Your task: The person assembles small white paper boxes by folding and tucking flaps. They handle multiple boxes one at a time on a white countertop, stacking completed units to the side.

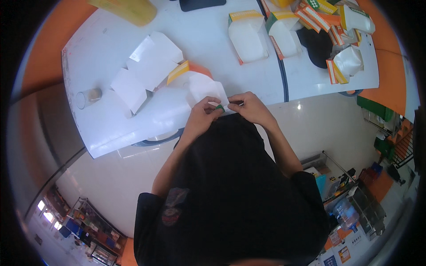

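Observation:
A partly folded cardboard food box (200,84), white inside with yellow and orange on its far wall, stands at the table's near edge. Both my hands are at its near end. My left hand (205,116) is closed on the box's near left corner, where a bit of green shows beside the fingers. My right hand (250,107) pinches the near right corner, its fingertips on the white card. Just left of this box lie flat, unfolded white box blanks (153,62), partly overlapping.
A clear cup (88,98) lies at the table's left. Two folded boxes (247,37) (284,35) stand farther off to the right. Beyond them is a pile of orange, yellow and green boxes (337,26) by a black object (316,46). A yellow container (128,9) stands far left.

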Tool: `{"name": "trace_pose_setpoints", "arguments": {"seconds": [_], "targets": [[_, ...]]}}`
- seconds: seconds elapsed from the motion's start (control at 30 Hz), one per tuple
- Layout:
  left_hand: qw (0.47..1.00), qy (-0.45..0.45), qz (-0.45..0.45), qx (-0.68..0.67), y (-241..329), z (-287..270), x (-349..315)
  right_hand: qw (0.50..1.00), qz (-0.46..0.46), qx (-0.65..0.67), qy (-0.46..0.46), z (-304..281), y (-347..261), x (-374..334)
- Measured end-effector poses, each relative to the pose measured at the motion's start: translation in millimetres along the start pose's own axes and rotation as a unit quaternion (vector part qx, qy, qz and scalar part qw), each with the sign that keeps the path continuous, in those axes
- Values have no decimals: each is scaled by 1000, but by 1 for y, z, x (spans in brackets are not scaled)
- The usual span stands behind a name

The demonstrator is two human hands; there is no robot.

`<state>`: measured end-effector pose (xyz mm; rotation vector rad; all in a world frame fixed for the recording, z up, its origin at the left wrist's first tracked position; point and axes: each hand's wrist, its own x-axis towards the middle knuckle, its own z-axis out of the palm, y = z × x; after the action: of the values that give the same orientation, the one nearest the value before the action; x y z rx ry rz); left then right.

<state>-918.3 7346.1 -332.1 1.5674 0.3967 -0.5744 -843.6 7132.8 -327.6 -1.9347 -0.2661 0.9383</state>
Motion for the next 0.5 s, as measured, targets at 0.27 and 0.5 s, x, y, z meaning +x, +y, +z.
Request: {"name": "trace_pose_setpoints", "arguments": {"seconds": [0.27,0.5], "targets": [[988,-88,-34,-121,-19,-9,-5,999,5,28,25,21,10,-7],[982,-76,-77,-153,-25,-11,-4,999,-7,1,39,28,3,0]]}}
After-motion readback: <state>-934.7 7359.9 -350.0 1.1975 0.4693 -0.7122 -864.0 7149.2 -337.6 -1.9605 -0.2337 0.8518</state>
